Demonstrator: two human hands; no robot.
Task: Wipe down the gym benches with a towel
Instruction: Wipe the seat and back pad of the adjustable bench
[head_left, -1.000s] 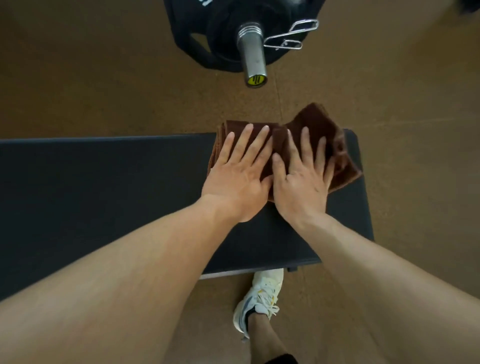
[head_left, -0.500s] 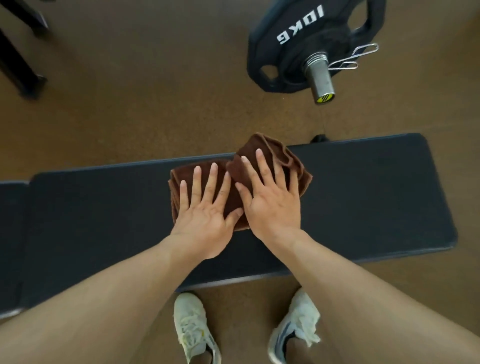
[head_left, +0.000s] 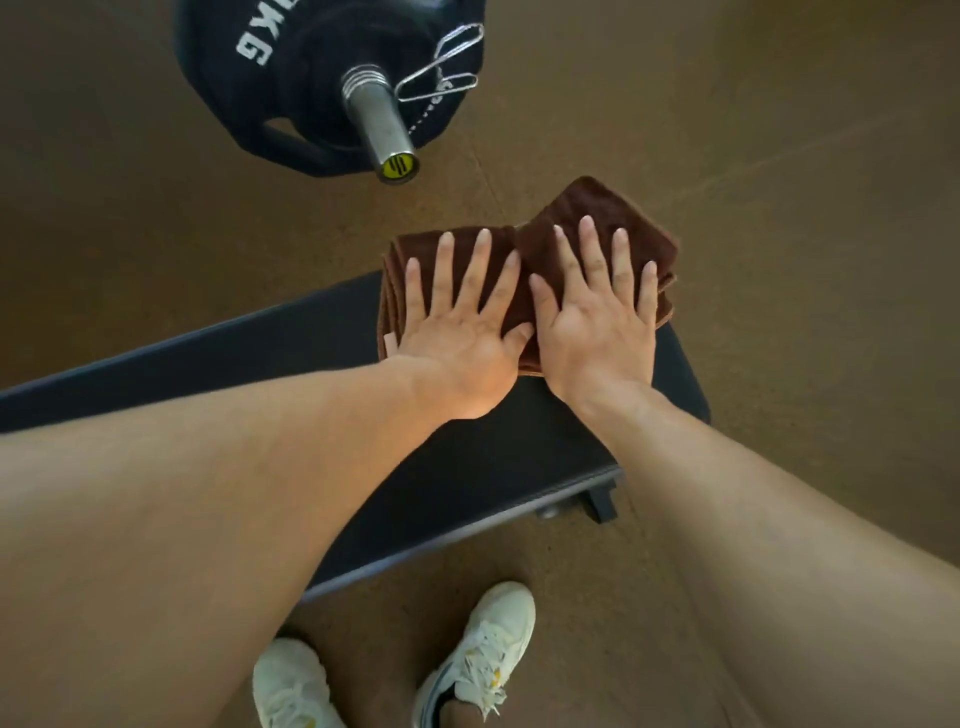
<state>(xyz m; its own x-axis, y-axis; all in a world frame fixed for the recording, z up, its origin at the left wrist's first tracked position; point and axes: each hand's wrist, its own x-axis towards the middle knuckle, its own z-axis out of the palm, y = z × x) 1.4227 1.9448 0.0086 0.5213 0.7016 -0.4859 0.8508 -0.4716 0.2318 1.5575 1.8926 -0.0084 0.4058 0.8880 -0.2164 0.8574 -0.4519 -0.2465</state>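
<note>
A folded brown towel (head_left: 613, 208) lies on the far right end of a black padded bench (head_left: 493, 467), its far edge hanging past the bench edge. My left hand (head_left: 462, 332) presses flat on the towel's left half with fingers spread. My right hand (head_left: 597, 322) lies flat on the right half, thumb beside my left thumb. Both palms cover most of the towel. My forearms hide part of the bench's near side.
A black weight plate (head_left: 291, 78) on a steel barbell sleeve (head_left: 382, 124) with a spring clip (head_left: 441, 62) rests on the brown floor beyond the bench. The bench foot (head_left: 602, 499) shows under the right end. My white shoes (head_left: 483, 654) stand in front.
Half a second ago both hands held the towel near the bench's middle. They have slid it right to the bench's end, where it also was a second ago.
</note>
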